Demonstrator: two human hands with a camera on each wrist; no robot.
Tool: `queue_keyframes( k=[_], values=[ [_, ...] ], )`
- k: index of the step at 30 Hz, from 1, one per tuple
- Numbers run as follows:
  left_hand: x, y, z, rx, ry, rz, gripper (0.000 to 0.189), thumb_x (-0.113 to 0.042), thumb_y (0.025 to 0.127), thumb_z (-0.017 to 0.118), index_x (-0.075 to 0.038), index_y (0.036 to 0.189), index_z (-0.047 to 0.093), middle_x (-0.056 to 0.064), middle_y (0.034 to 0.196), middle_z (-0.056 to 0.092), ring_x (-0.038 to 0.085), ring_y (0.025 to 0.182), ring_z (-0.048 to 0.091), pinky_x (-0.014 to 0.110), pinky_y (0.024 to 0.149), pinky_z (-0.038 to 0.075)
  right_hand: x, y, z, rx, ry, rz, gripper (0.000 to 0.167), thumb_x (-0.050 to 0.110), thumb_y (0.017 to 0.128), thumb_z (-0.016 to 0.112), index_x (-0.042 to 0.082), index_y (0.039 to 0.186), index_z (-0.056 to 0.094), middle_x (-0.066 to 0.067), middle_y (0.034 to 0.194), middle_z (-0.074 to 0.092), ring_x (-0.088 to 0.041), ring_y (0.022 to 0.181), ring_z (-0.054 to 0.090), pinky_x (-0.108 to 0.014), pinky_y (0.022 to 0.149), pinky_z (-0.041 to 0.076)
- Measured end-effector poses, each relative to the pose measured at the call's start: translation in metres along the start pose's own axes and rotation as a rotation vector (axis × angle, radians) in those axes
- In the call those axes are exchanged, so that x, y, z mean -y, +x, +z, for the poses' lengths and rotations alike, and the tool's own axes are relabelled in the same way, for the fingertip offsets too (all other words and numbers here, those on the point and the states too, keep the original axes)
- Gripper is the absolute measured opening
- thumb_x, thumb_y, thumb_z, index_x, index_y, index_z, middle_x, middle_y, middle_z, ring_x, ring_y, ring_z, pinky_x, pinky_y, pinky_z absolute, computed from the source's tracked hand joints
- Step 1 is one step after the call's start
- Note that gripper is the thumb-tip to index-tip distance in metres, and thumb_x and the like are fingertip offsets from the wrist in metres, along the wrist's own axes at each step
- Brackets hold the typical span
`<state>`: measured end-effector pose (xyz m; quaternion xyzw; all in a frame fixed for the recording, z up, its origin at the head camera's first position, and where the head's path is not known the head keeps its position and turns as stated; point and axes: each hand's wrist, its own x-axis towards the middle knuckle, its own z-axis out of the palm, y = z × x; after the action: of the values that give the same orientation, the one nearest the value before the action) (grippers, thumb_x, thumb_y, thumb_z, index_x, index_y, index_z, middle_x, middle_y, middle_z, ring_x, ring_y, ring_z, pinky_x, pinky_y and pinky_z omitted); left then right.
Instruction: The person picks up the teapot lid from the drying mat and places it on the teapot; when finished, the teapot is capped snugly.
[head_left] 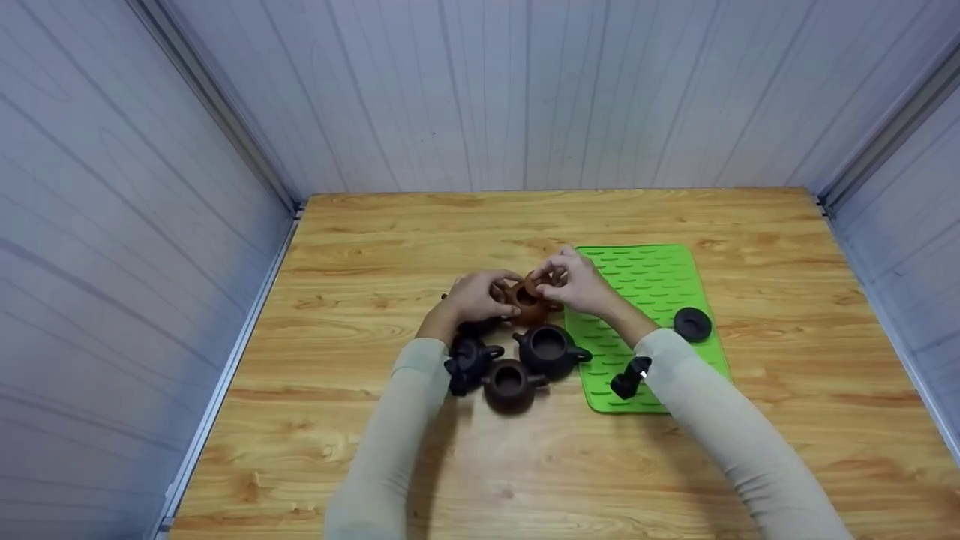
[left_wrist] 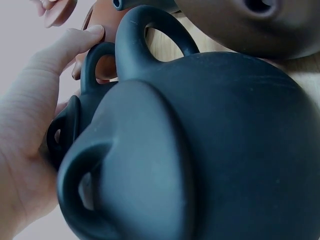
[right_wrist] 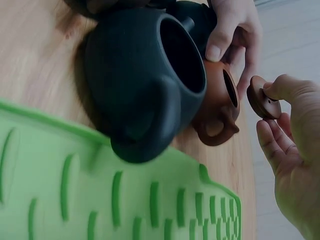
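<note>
My left hand point(head_left: 478, 297) holds the small reddish-brown teapot point(head_left: 529, 313) steady, its thumb on the near side and fingers behind in the right wrist view. The teapot's mouth is uncovered. Just above it, my right hand point(head_left: 577, 286) pinches a matching reddish-brown lid point(right_wrist: 259, 98) between thumb and fingers, tilted on edge and apart from the pot. A lidded dark teapot point(left_wrist: 240, 145) stands below my left wrist; another dark teapot point(head_left: 480, 327) is partly hidden under that hand. Nearer me are an uncovered black teapot point(head_left: 559, 365) and an uncovered brown teapot point(head_left: 510, 399).
Right of the teapots lies a green ridged mat point(head_left: 637, 270), with a round black lid point(head_left: 692, 324) near its right edge. The black teapot's handle reaches over the mat's left edge. White panel walls point(head_left: 487, 97) enclose the wooden table point(head_left: 360, 255) at back and sides.
</note>
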<state>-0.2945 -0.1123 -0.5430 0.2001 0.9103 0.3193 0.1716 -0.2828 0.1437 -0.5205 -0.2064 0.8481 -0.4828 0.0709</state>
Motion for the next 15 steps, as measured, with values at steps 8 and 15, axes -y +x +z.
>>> queue_keyframes(
  k=[8,15],
  values=[
    [0.009,0.007,0.004,-0.009,0.001,0.006,0.062,-0.050,0.099,0.085,-0.034,0.157,0.066,0.001,0.143,0.078,0.029,0.132,0.072,0.065,0.130,0.033,0.003,0.001,0.006,0.005,0.014,-0.002,0.019,0.003,0.099,0.080,0.003,0.118,0.082,-0.018,0.121,0.061,-0.025,0.100,0.069,-0.026,0.087,0.059],
    [0.006,0.006,0.003,-0.009,0.006,-0.016,0.063,-0.048,0.099,0.085,-0.033,0.157,0.066,0.002,0.144,0.078,0.029,0.133,0.071,0.064,0.131,0.033,-0.003,0.002,0.009,-0.003,0.001,-0.015,0.019,0.004,0.102,0.080,0.002,0.120,0.084,-0.022,0.122,0.068,-0.034,0.106,0.075,-0.033,0.091,0.062]
  ],
)
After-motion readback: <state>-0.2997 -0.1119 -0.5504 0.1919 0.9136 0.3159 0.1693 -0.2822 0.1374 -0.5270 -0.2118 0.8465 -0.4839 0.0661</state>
